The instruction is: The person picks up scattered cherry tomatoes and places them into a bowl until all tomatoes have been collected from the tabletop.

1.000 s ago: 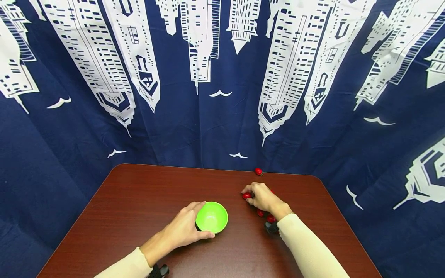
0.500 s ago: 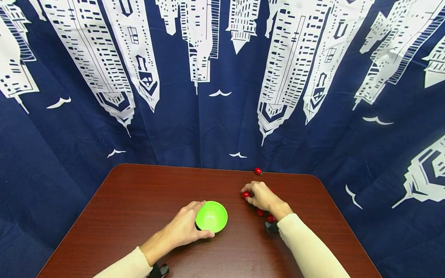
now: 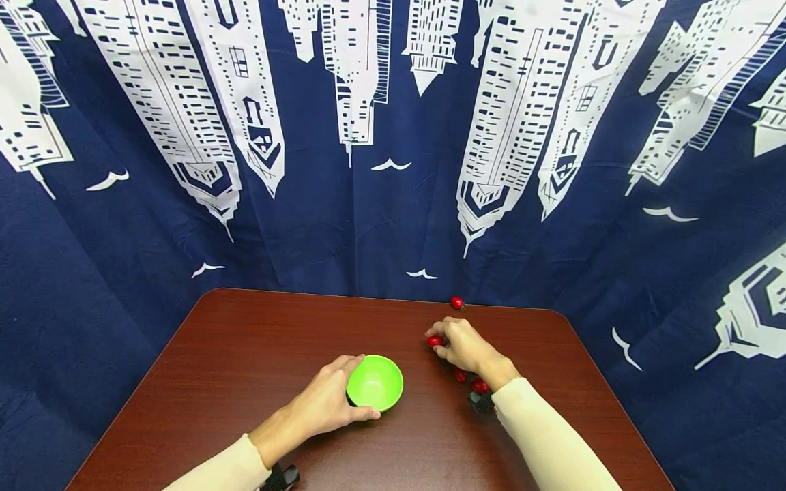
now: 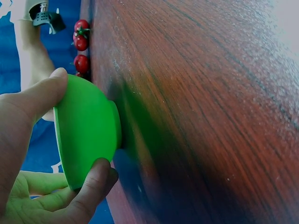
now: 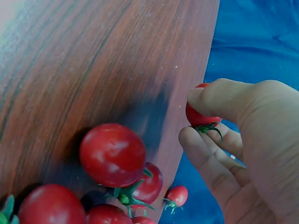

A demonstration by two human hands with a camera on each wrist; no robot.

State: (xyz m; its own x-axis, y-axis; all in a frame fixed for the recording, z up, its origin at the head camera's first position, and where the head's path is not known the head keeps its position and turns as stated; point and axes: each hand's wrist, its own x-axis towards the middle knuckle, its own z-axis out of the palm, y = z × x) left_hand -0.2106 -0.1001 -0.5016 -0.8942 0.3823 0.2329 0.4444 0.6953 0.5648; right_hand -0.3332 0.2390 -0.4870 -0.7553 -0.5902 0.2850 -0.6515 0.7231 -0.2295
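Observation:
My left hand (image 3: 325, 402) grips a small green bowl (image 3: 375, 384) by its side, thumb at the near rim and fingers round the far side. The bowl stands upright on the table. In the left wrist view the thumb and fingers clasp the bowl (image 4: 86, 128) from both sides. Further right, my right hand (image 3: 463, 344) pinches a cherry tomato (image 3: 434, 341) between thumb and fingertips. Its green stem end shows below the thumb in the right wrist view, where the held tomato (image 5: 198, 112) appears slightly above the tabletop.
Several loose tomatoes, one a large round tomato (image 5: 113, 155), lie on the brown table (image 3: 276, 327) under and beside my right wrist. One lone tomato (image 3: 457, 303) lies at the table's far edge. A dark blue cloth (image 3: 307, 225) with white buildings hangs behind.
My right hand has shifted slightly away from me with the cherry tomato in its fingers. The left hand and the bowl stay in place.

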